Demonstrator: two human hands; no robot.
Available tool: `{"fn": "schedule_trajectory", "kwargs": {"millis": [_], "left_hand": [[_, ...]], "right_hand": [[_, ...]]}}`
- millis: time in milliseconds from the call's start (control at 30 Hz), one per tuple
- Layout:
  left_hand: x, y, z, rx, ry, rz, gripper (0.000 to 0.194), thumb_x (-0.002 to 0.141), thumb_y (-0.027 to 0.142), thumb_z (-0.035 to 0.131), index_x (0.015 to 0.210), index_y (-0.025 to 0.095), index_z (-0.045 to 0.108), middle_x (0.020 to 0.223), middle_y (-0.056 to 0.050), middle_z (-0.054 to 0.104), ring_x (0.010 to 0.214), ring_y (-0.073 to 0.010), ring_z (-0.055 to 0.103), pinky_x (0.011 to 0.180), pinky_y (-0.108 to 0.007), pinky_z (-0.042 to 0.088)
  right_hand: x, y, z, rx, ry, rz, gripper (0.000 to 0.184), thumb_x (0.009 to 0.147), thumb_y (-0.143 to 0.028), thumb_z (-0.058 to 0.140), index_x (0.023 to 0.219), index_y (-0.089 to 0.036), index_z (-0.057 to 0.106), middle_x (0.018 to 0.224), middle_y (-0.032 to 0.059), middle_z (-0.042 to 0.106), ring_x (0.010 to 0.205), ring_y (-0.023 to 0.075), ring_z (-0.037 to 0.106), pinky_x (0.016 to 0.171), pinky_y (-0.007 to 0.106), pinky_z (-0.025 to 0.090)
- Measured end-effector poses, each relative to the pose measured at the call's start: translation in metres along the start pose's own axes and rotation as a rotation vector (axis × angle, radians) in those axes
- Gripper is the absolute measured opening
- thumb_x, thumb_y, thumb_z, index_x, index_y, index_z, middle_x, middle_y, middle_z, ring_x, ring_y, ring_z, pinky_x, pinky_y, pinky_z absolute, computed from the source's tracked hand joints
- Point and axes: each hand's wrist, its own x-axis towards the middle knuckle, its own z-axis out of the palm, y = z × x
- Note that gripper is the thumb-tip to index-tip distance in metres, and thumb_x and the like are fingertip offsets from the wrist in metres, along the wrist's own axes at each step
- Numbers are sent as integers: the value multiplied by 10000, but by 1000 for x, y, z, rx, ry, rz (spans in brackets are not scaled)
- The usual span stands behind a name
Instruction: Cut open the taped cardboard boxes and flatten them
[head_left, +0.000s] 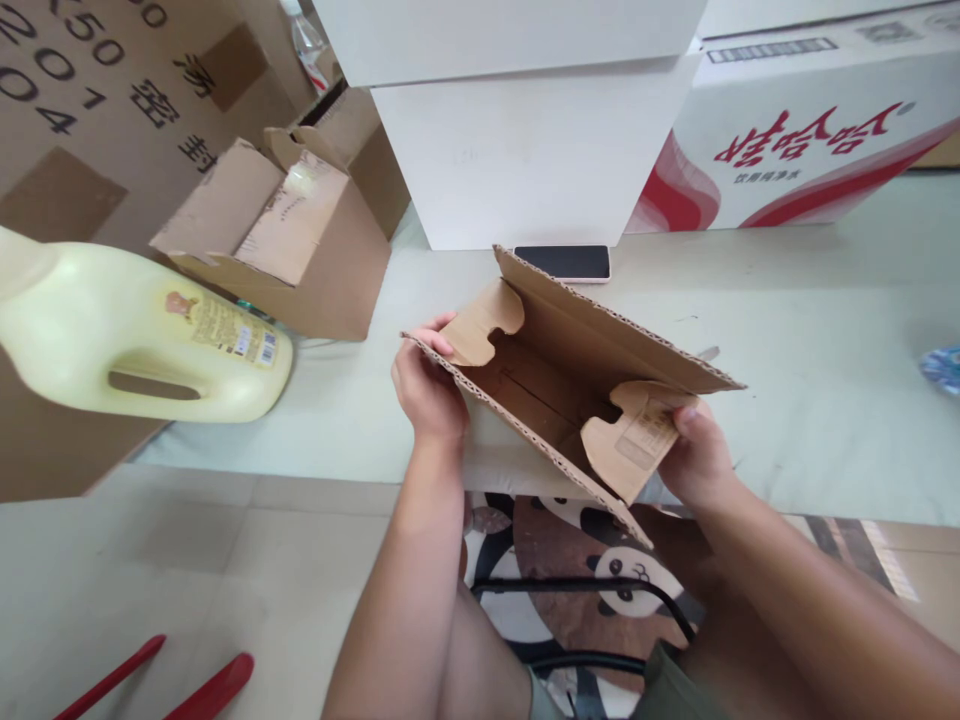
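Between my hands is a brown cardboard box point(540, 395), its top open and turned toward me. Its two long flaps stand up, and the two short notched end flaps fold partly inward. My left hand point(431, 385) grips the left end, with fingers around the edge by one notched flap. At the opposite end, my right hand point(697, 450) holds the box with the thumb on the other notched flap, which bears a printed label. The box is tilted over the front edge of the table. Most of its outer walls are hidden from me.
A pale yellow jug point(225, 375) lies at left, near smaller cardboard boxes point(330, 260). A phone point(562, 262) rests before a white box point(517, 150). A red-and-white carton point(795, 150) stands back right on the cloth-covered table point(825, 340). A black metal frame point(570, 585) is below.
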Motion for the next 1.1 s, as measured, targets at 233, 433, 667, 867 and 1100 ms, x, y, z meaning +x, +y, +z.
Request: {"fn": "schedule_trajectory", "kwargs": {"millis": [233, 433, 667, 867, 1100], "left_hand": [[0, -1, -1, 27, -10, 5, 392, 902, 492, 476, 613, 227, 490, 1001, -46, 701, 1040, -226, 648, 985, -413, 467], [0, -1, -1, 30, -3, 9, 379, 900, 471, 478, 613, 225, 498, 1003, -53, 708, 1035, -232, 651, 985, -429, 474], [1, -1, 0, 34, 3, 20, 384, 895, 470, 472, 597, 229, 494, 970, -53, 715, 1036, -236, 655, 979, -418, 471], [0, -1, 0, 22, -17, 15, 383, 894, 483, 479, 608, 229, 499, 988, -48, 710, 1032, -227, 652, 977, -403, 464], [0, 0, -1, 6, -19, 22, 364, 877, 469, 492, 600, 234, 519, 986, -50, 718, 1029, -233, 651, 987, -413, 458]], "right_hand": [[1, -1, 1, -5, 32, 20, 455, 727, -735, 655, 825, -302, 755, 880, 97, 794, 841, 383, 761, 690, 561, 644], [0, 0, 1, 6, 17, -3, 438, 761, -707, 645, 852, -296, 767, 885, 89, 796, 845, 377, 767, 688, 549, 644], [0, 0, -1, -15, -6, 0, 446, 770, -720, 621, 843, -305, 766, 886, 84, 796, 839, 372, 764, 659, 538, 640], [2, -1, 1, -24, -6, -11, 456, 772, -733, 612, 848, -309, 761, 872, 83, 793, 831, 370, 764, 656, 543, 637], [1, -1, 0, -40, -5, -15, 470, 777, -743, 604, 841, -302, 751, 877, 86, 789, 855, 372, 762, 668, 537, 634]]}}
